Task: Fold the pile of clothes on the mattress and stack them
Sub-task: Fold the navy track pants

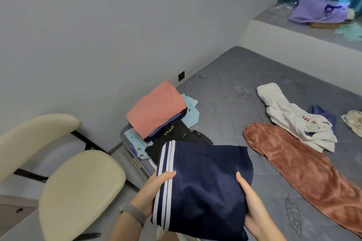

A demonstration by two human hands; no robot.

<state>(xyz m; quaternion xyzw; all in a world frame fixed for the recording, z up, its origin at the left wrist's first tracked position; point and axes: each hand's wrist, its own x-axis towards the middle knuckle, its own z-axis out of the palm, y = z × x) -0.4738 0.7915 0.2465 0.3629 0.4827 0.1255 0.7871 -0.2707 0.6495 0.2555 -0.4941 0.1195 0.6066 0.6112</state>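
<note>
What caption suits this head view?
Both hands carry folded navy trousers toward the stack on the mattress.

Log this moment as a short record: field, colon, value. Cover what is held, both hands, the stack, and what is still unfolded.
held item: folded navy garment with white side stripes, carried above the mattress edge
left hand: grips the striped side, thumb on top
right hand: grips the opposite side, thumb on top
stack: folded clothes at the mattress corner by the wall, salmon-pink piece on top
unfolded: rust-brown fleece garment, white garment, a blue item partly under it
surface: grey quilted mattress
nearby: cream chair on the left
</note>
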